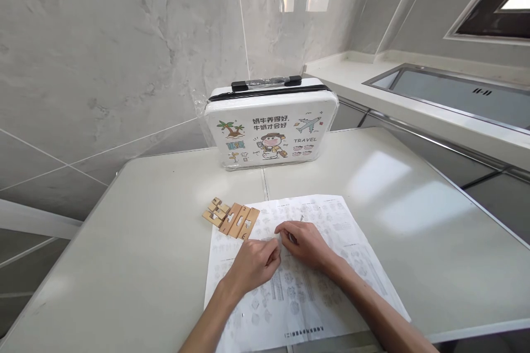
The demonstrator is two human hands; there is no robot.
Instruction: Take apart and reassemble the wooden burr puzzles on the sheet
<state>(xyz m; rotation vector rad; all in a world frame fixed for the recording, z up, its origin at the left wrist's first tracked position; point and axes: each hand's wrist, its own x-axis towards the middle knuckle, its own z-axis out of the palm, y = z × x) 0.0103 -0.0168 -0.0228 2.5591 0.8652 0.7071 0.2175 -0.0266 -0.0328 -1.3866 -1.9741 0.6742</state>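
Observation:
A printed paper sheet (290, 309) with several small line diagrams lies on the white table, and both my hands rest on it. My left hand (257, 260) is curled into a loose fist, with nothing visible in it. Close beside it, almost touching, my right hand (305, 241) has its fingers bent inward and also shows nothing held. Several notched wooden puzzle pieces (238, 219), some marked with numbers, lie side by side across the sheet's upper left corner, just beyond my left hand.
A white cartoon-printed carrying case (273, 132) in clear plastic wrap stands at the back of the table (136, 242), near the grey tiled wall (124, 55). To the right is a counter (343, 69) with a metal-framed glass panel (447, 94). A seam crosses the tabletop.

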